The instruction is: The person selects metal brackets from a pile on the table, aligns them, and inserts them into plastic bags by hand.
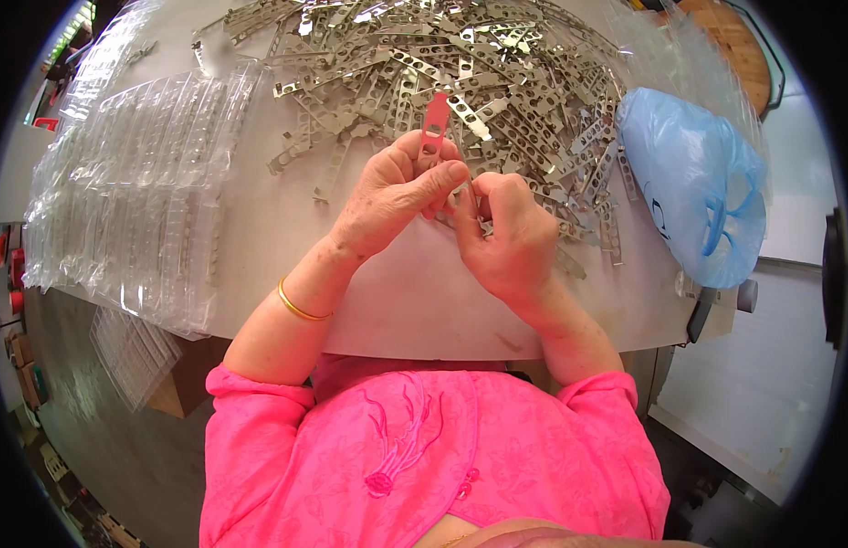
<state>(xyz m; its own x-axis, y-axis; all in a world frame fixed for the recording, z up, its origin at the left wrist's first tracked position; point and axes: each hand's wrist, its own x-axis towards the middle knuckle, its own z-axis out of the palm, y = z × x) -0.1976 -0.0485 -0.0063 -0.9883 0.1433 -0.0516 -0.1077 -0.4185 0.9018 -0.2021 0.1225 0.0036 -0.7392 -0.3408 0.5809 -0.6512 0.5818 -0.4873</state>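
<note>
My left hand [397, 194] is closed on a flat metal strip [434, 119] with holes, which looks pink where it sticks up past the fingers. Thumb and fingers pinch its lower part. Close beside it, my right hand [508, 233] is closed near the strip's lower end, fingers pressed together. A bit of metal shows between the two hands, but I cannot make out whether it belongs to the same strip. Beyond the hands lies a large heap of similar silvery perforated strips [533, 110], overlapping in all directions.
Clear plastic trays [136, 201] stand in rows on the left of the white table [397, 310]. A blue plastic bag [689, 183] sits on the right. Behind it are clear plastic sheets and a round wooden stool top [730, 46]. A cardboard box [188, 376] is below the table edge.
</note>
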